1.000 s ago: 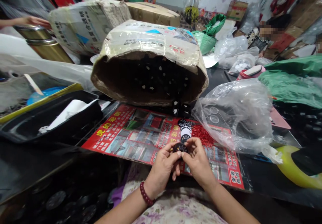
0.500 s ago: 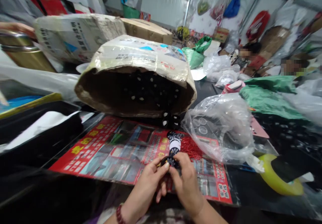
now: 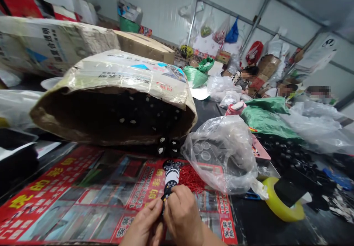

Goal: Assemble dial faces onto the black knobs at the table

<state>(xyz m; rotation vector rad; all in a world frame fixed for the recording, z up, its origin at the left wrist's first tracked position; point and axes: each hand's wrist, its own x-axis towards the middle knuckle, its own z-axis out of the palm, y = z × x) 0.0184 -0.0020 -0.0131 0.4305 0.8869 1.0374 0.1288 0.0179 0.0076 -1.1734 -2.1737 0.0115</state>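
Note:
At the bottom centre my left hand [image 3: 143,225] and my right hand [image 3: 184,216] are pressed together, both pinching a small black round part [image 3: 165,198] that barely shows between the fingertips. Just beyond them a short row of black and white round discs [image 3: 171,174] lies on a red printed poster [image 3: 69,194], beside a small heap of red bits [image 3: 190,177]. Behind it a large cardboard box [image 3: 118,91] lies on its side, its open mouth full of small black parts, a few of which [image 3: 166,147] have spilled out.
A clear plastic bag [image 3: 221,153] holding transparent rings sits right of the discs. A yellow tape roll [image 3: 282,203] lies further right, with green bags [image 3: 265,117] and more plastic behind. Other people sit at the far right. More boxes stand at the back left.
The view has tilted up and swung right, so my hands now sit lower in the picture. They stay together on the small black part, nearer the row of discs.

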